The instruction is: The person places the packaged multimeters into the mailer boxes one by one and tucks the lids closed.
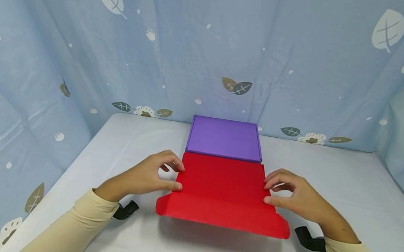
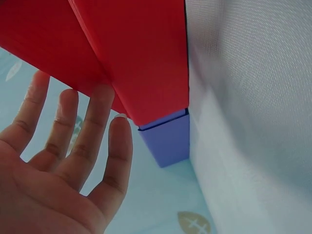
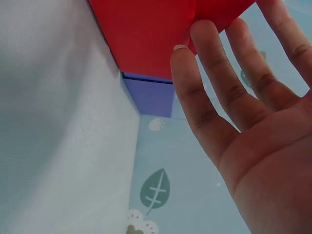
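A red cardboard box (image 1: 225, 181) lies on the white surface, its lid raised at the front with a front flap (image 1: 223, 214) bent down and tabs at both ends. My left hand (image 1: 148, 174) is at the box's left side, thumb and fingertips touching the lid's edge. Mirrored on the right, my right hand (image 1: 295, 195) touches the opposite edge. In the left wrist view, spread, fairly straight fingers (image 2: 85, 141) rest near the seam between lid and side wall (image 2: 141, 58). Similar fingers (image 3: 222, 83) show in the right wrist view. The box's inside is hidden.
Directly behind the red box lies a closed purple box (image 1: 225, 138). A blue curtain (image 1: 197, 48) with leaf prints hangs behind and at the sides. White cloth (image 1: 139, 130) covers the table. Black straps or mounts (image 1: 126, 210) show at both wrists.
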A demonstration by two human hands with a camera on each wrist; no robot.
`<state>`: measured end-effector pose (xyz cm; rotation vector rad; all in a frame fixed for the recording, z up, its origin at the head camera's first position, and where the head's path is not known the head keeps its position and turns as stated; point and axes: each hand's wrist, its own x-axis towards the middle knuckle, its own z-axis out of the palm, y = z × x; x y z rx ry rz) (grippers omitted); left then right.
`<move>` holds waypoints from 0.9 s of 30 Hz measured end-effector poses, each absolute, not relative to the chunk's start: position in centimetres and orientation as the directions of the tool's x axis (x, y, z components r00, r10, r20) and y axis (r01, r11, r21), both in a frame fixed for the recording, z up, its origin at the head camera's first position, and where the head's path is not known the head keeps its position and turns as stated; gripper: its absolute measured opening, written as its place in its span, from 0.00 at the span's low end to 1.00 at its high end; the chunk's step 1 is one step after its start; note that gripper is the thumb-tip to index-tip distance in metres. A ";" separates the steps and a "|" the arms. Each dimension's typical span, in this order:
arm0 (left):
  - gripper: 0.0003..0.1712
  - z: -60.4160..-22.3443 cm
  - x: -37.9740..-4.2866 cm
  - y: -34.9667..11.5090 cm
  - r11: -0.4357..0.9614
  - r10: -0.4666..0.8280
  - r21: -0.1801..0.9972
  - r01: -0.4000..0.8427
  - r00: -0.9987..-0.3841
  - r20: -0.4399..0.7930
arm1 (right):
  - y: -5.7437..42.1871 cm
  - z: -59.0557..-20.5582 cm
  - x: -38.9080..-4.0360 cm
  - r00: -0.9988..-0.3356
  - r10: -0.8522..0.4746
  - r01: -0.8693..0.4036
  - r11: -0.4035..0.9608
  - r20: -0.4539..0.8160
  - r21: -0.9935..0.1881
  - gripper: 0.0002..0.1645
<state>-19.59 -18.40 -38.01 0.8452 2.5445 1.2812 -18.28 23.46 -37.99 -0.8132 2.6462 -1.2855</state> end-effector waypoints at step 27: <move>0.27 -38.4 -19.3 -17.9 0.572 0.567 0.682 0.457 -0.820 0.074 | 22.6 -38.4 -18.2 -0.864 -0.495 -0.412 0.583 0.096 -0.701 0.19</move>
